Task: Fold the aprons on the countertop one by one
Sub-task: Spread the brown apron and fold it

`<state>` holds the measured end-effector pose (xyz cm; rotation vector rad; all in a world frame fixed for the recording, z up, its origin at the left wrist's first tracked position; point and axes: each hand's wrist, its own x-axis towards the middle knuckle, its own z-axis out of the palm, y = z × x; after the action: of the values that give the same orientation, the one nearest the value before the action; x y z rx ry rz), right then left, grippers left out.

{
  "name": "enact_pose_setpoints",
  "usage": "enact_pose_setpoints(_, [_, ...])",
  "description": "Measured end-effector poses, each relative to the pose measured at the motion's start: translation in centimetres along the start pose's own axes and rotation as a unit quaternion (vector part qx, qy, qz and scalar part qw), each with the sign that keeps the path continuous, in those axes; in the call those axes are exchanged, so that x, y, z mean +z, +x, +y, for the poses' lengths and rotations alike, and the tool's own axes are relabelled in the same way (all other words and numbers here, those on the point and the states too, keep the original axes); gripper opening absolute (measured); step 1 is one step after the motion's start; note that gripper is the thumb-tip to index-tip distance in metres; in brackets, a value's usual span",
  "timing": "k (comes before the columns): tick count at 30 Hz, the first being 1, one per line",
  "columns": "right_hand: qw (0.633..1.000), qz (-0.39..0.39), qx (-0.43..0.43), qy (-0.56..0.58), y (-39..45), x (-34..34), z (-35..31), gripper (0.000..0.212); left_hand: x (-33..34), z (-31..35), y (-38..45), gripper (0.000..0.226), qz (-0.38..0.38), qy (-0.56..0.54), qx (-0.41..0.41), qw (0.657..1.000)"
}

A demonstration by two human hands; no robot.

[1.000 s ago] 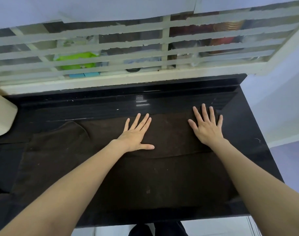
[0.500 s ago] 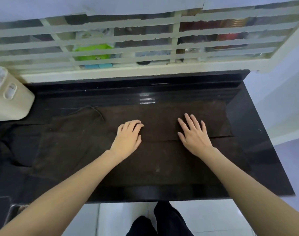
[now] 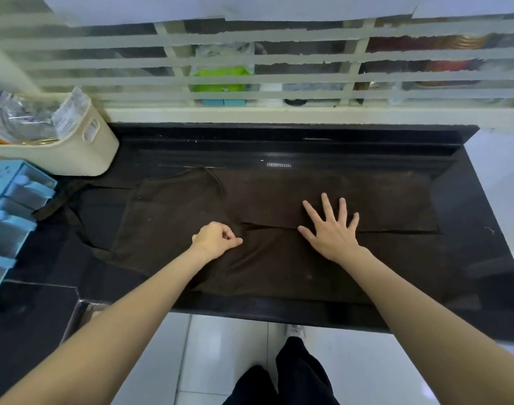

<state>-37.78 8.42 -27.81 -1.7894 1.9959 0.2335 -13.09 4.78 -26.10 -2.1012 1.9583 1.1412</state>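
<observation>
On worktop (image 3: 483,200), apron (image 3: 279,258) lies part-folded; left hand (image 3: 216,239) apparently pinches its cloth, right hand (image 3: 331,232) presses flat, fingers spread.

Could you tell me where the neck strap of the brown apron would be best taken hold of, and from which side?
Probably at the far top of its loop, reaching from above and the left. There the neck strap lies alone on the bare countertop, clear of the apron and of both hands, left hand and right hand.
</observation>
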Motion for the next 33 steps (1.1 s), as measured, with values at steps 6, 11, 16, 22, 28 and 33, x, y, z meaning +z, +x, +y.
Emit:
enact_pose_setpoints(6, [1.0, -0.001, -0.003, -0.009, 0.2, -0.1, 0.8, 0.061, -1.5, -0.6, 0.3, 0.018, 0.005, 0.023, 0.016, 1.0])
enact_pose_setpoints(11, [1.0, 0.002, -0.011, 0.02, -0.2, -0.8, 0.6, 0.059, -2.6, 1.0, 1.0, 0.02, 0.033, 0.083, 0.069, 0.994])
enact_pose_setpoints(16, [0.987, 0.154, 0.013, 0.043, 1.9, -5.4, 3.5, 0.055, -4.6, 5.4, 3.4, 0.022, 0.163, 0.126, 0.208, 0.956])
enact_pose_setpoints(22, [0.996, 0.039, 0.043, -0.074, 6.1, -9.4, 8.8, 0.068, -4.3, 8.8, 8.5, 0.061, 0.054, 0.369, 0.159, 0.914])
enact_pose_setpoints(28, [0.993, -0.035, 0.004, -0.116, 8.4, -10.8, 10.2, 0.046, -5.2, 9.5, 11.4, 0.037, 0.045, 0.407, 0.141, 0.901])
enact_pose_setpoints(33, [0.998, -0.02, 0.045, -0.045, 7.9, -12.4, 10.4, 0.025, -6.7, 10.1, 11.6, 0.014, 0.084, 0.394, 0.167, 0.9])
